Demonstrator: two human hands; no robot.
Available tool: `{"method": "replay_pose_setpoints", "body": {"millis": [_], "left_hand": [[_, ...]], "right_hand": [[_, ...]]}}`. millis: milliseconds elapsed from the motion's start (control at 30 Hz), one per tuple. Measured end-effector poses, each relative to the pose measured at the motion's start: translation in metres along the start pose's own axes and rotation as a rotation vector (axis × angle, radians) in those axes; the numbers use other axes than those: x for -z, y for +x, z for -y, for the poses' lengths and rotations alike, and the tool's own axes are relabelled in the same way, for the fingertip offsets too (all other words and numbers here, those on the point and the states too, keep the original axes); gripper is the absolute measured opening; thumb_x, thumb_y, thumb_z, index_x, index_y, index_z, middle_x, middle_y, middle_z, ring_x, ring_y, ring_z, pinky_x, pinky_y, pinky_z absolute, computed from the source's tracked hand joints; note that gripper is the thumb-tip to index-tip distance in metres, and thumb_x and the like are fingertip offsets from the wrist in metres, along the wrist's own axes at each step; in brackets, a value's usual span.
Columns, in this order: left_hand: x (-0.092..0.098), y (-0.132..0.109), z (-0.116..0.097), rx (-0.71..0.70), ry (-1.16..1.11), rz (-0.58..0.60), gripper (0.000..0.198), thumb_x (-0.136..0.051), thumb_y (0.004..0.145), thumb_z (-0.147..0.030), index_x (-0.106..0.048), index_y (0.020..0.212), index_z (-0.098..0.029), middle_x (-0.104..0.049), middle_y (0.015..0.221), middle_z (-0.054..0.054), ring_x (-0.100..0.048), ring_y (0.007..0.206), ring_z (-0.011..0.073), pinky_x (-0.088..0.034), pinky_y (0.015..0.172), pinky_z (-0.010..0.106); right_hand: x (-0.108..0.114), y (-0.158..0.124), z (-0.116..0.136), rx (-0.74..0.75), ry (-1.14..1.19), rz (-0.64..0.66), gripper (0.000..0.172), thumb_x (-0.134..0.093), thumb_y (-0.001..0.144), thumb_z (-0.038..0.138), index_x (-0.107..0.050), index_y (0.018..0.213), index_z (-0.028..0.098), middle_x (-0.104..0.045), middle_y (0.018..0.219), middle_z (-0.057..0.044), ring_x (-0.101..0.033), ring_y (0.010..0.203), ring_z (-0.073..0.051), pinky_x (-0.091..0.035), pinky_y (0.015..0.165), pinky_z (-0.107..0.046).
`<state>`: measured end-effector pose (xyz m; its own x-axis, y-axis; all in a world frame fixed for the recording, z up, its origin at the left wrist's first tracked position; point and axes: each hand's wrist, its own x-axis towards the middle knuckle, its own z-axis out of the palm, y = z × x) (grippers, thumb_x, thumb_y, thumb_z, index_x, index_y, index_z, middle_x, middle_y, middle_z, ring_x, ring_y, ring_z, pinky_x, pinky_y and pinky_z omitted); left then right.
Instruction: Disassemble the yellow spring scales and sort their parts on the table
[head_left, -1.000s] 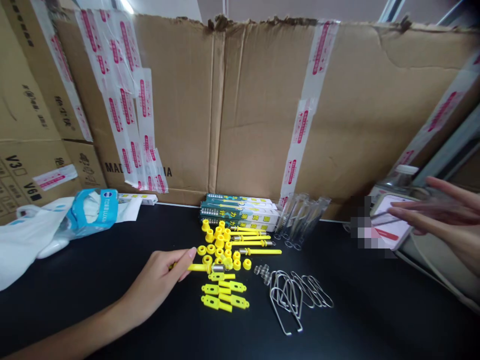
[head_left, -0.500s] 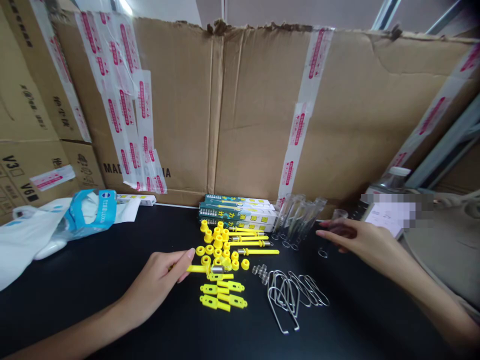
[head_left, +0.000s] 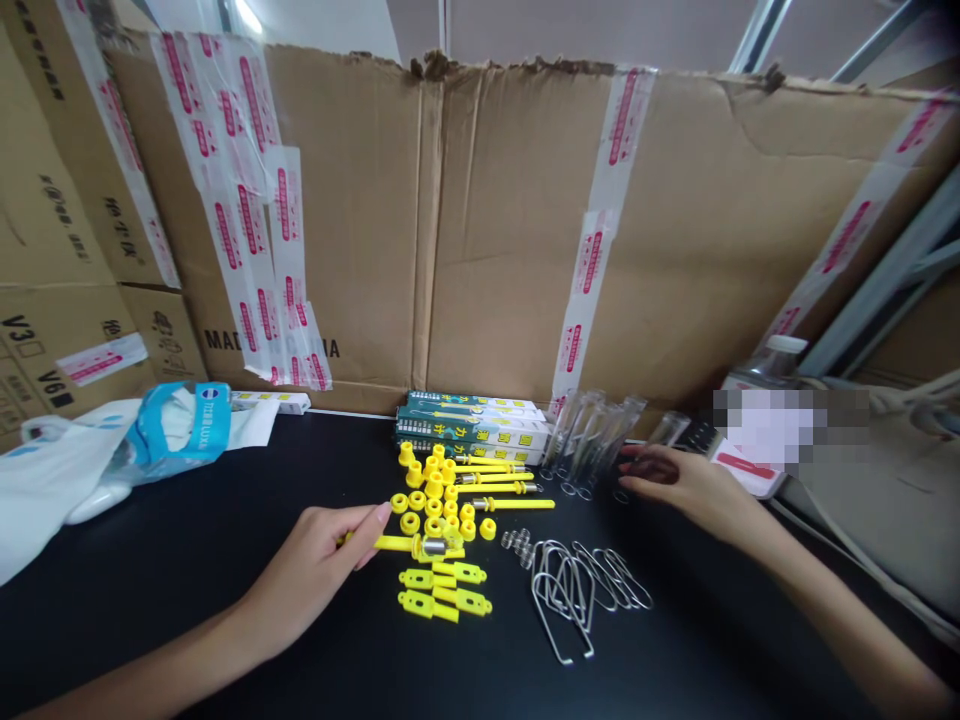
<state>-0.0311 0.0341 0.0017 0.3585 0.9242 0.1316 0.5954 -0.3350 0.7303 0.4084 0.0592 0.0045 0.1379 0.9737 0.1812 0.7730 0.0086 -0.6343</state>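
My left hand (head_left: 341, 540) is closed on a yellow plastic rod (head_left: 397, 544), which points right and has a metal spring on its end. Around its tip lie yellow collars (head_left: 434, 508) and flat yellow tabs (head_left: 417, 604). At the right, my right hand (head_left: 664, 475) has its fingers around a clear plastic tube (head_left: 671, 427), held at a tilt; its ringed lower end shows left of the fingertips. Beside that hand several more clear tubes (head_left: 592, 440) stand in a cluster. Further yellow rods with springs (head_left: 517, 504) lie between the collars and the tubes.
Bent wire hooks (head_left: 566, 590) and small springs (head_left: 517, 545) lie on the black table. Printed boxes (head_left: 472, 425) are stacked against a cardboard wall (head_left: 510, 230). A plastic bag (head_left: 180, 425) lies at left. A bottle (head_left: 772, 365) stands at back right.
My right hand has moved slightly left, closer to the tube cluster, with the clear tube tilting more. My left hand still holds the yellow rod in nearly the same place.
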Motion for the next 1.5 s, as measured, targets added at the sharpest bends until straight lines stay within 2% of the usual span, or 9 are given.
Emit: {"method": "replay_pose_setpoints", "body": {"millis": [533,767,900,1033,1133,1200,1267,1367,1500], "left_hand": [[0.0,0.0,-0.002,-0.005,0.002,0.007,0.053,-0.032,0.096,-0.056,-0.034,0.056,-0.021,-0.029,0.054,-0.006,-0.03,0.053,0.0126,-0.022,0.054,0.028],[0.0,-0.001,0.001,0.006,0.014,0.002,0.053,-0.033,0.096,-0.056,-0.035,0.056,-0.021,-0.029,0.055,-0.006,-0.031,0.053,0.0124,-0.022,0.054,0.027],[0.0,-0.001,0.0,0.012,0.011,-0.006,0.053,-0.034,0.095,-0.056,-0.035,0.056,-0.021,-0.028,0.054,-0.006,-0.03,0.052,0.0124,-0.021,0.054,0.027],[0.001,0.0,-0.002,0.017,0.004,-0.011,0.053,-0.034,0.094,-0.058,-0.035,0.056,-0.021,-0.029,0.055,-0.005,-0.031,0.053,0.0124,-0.022,0.054,0.027],[0.001,0.001,-0.002,0.042,0.013,-0.016,0.054,-0.033,0.093,-0.06,-0.035,0.056,-0.021,-0.027,0.055,-0.006,-0.03,0.053,0.0124,-0.021,0.054,0.027],[0.001,0.002,0.0,0.056,0.023,-0.022,0.055,-0.033,0.093,-0.062,-0.035,0.056,-0.021,-0.027,0.055,-0.006,-0.03,0.052,0.0124,-0.021,0.054,0.027],[0.001,0.001,0.001,0.057,0.028,-0.026,0.056,-0.032,0.093,-0.063,-0.035,0.056,-0.021,-0.027,0.054,-0.006,-0.03,0.052,0.0123,-0.02,0.054,0.027],[0.001,0.001,0.0,0.059,0.019,-0.045,0.056,-0.032,0.092,-0.063,-0.034,0.055,-0.021,-0.027,0.054,-0.006,-0.031,0.053,0.0123,-0.02,0.054,0.027],[0.001,0.0,-0.002,0.073,-0.01,-0.056,0.056,-0.031,0.092,-0.063,-0.034,0.055,-0.021,-0.03,0.054,-0.005,-0.032,0.053,0.0125,-0.022,0.054,0.027]], "right_hand": [[-0.019,0.003,0.012,-0.002,0.068,0.117,0.026,-0.068,0.065,0.025,-0.069,0.091,0.026,-0.078,0.084,0.0,-0.073,0.084,-0.026,-0.056,0.082,-0.037],[-0.018,0.01,-0.002,-0.059,0.169,0.214,0.056,-0.069,0.057,0.025,-0.067,0.113,0.02,-0.076,0.104,-0.009,-0.071,0.095,-0.028,-0.056,0.088,-0.041],[0.006,0.004,-0.012,-0.099,0.233,0.304,0.07,-0.077,0.052,0.03,-0.065,0.121,0.018,-0.069,0.121,-0.017,-0.067,0.109,-0.033,-0.055,0.091,-0.045],[0.056,-0.021,0.0,-0.109,0.262,0.386,0.056,-0.084,0.062,0.04,-0.071,0.116,0.027,-0.069,0.124,-0.014,-0.063,0.117,-0.034,-0.05,0.098,-0.043],[0.069,-0.042,0.032,0.009,0.495,0.727,0.064,-0.081,0.067,0.055,-0.067,0.125,0.033,-0.068,0.128,-0.009,-0.06,0.121,-0.032,-0.046,0.101,-0.039],[0.049,-0.05,0.058,0.096,0.707,0.895,0.073,-0.077,0.063,0.068,-0.068,0.124,0.029,-0.072,0.119,-0.01,-0.065,0.113,-0.031,-0.048,0.096,-0.04],[0.01,-0.056,0.083,0.156,0.923,0.941,0.068,-0.075,0.07,0.063,-0.067,0.124,0.023,-0.073,0.117,-0.012,-0.066,0.111,-0.03,-0.047,0.098,-0.042],[-0.051,-0.066,0.116,0.027,1.403,0.728,0.055,-0.058,0.088,0.061,-0.066,0.125,0.021,-0.066,0.132,-0.01,-0.058,0.125,-0.023,-0.038,0.109,-0.036],[-0.086,-0.085,0.142,-0.133,1.76,0.82,0.06,-0.035,0.099,0.057,-0.061,0.132,0.014,-0.054,0.144,-0.008,-0.043,0.139,-0.021,-0.023,0.119,-0.033]]}}
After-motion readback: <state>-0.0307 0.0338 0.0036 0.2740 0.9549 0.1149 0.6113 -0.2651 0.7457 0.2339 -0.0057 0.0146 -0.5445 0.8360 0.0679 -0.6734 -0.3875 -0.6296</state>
